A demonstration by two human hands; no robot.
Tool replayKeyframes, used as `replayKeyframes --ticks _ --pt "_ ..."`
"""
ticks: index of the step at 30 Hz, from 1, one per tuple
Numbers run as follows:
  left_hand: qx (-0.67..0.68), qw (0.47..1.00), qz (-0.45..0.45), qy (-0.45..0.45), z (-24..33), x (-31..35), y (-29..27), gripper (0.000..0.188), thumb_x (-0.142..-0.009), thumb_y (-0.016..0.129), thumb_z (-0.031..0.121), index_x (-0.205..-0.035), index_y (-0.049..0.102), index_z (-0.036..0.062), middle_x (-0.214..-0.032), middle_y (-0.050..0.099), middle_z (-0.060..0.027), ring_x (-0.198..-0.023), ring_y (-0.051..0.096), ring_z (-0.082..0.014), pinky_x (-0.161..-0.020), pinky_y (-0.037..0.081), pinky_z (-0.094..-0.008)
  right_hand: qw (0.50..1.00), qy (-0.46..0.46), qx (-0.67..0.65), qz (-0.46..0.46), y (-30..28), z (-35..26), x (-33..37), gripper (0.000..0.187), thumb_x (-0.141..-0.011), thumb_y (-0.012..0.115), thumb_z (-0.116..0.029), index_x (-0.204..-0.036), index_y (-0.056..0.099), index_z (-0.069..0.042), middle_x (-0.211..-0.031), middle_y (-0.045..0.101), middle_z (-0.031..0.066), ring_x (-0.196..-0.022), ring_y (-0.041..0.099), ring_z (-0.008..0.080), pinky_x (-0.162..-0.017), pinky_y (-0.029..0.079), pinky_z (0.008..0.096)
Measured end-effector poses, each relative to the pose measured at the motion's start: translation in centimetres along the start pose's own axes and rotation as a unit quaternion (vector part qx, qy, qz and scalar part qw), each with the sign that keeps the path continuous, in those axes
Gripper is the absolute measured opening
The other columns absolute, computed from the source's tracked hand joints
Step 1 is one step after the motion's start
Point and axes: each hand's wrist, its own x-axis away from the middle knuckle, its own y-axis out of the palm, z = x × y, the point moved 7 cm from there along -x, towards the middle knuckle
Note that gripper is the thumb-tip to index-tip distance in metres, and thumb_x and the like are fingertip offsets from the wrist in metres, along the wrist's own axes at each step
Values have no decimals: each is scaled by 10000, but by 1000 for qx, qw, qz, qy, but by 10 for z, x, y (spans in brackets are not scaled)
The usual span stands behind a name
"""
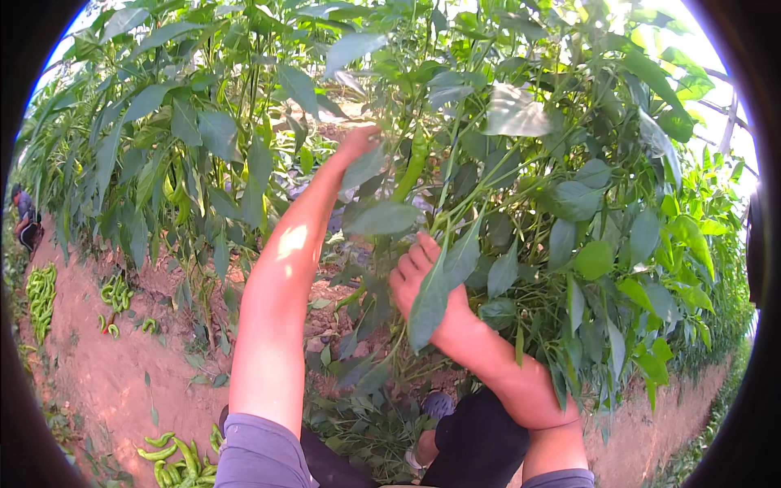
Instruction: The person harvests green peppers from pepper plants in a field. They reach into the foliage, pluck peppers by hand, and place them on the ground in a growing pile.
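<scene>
My left hand [356,143] reaches up into a tall pepper plant [521,163], and leaves cover its fingers. A long green pepper [411,169] hangs just to the right of it. Whether the fingers touch the pepper is hidden. My right hand [413,275] is lower, pushed in among the stems, and a large drooping leaf [435,289] lies across its palm. Whether it holds a stem or fruit does not show.
Piles of picked green peppers lie on the reddish soil at the left [41,297], beside it [115,293] and by my left elbow [175,459]. Another person [24,221] crouches at the far left. Pepper plants fill the top and right. My knee [480,443] is below.
</scene>
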Motion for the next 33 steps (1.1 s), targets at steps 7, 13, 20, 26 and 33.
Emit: replayKeyframes --ticks 7,13,20,26,33 --pt "-58 993 -104 17 25 9 -15 262 -1027 705 194 -1237 744 44 -1078 768 -76 -997 679 -173 -954 546 -382 932 152 -313 101 -8 32 19 69 -891 675 -155 -892 618 -115 -858 554 77 -936 601 281 -1129 460 471" --pt "212 933 -226 -183 62 71 -53 231 -1003 660 241 -1030 664 12 -1006 723 -159 -865 732 -270 -812 609 -403 -53 401 -907 123 29 22 28 111 -1121 575 -274 -1059 544 -187 -802 410 -29 -769 456 134 -748 405 310" --pt "18 913 -299 -278 122 100 -97 154 -960 708 194 -927 715 43 -826 695 -36 -696 657 -130 -642 576 -303 -116 367 -917 104 14 14 8 82 -1062 604 -255 -1078 597 -175 -962 531 -34 -911 525 165 -832 399 366" --pt "-417 845 -309 -124 169 79 -112 162 -861 810 231 -894 793 73 -831 749 -94 -792 757 -195 -675 605 -364 745 233 -624 -38 24 18 -16 236 -1028 587 -281 -1221 643 -156 -1199 610 52 -1153 553 266 -1064 362 463" --pt "-647 751 100 85 331 45 -185 384 -919 744 372 -1050 845 25 -1011 815 -260 -950 818 -342 -873 640 -497 972 73 -182 -131 70 1 -10 422 -988 586 -303 -1358 688 -128 -1425 692 141 -1395 578 368 -1297 326 554"
